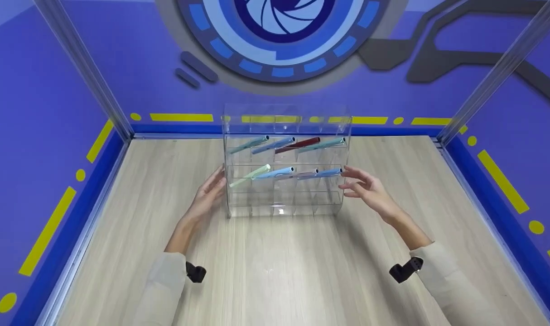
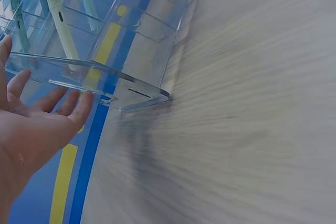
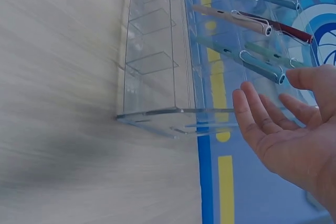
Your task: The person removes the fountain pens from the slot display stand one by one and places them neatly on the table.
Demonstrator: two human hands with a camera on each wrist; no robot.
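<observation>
A clear acrylic pen rack (image 1: 261,210) stands upright on the table with several capped pens lying slanted in two of its tiers. The upper row has a dark red pen (image 1: 297,145) among teal and blue ones. Below it are a pale green pen (image 1: 252,174), a light blue pen (image 1: 273,173), a greyish-pink pen and a blue pen (image 1: 329,172). My left hand (image 1: 208,194) is at the rack's left side panel, fingers relaxed and slightly bent, fingertips right at the panel. On the opposite side, my right hand (image 1: 370,192) has its fingers spread beside the right panel. Neither hand grips a pen.
The bottom front tier of the rack holds no pens. Wood-grain table (image 1: 266,271) surrounds the rack. Behind and at both sides rise blue printed walls (image 1: 44,113) with metal corner posts (image 1: 492,72). A black camera mount (image 1: 195,272) sits at the left wrist, another (image 1: 405,270) at the right.
</observation>
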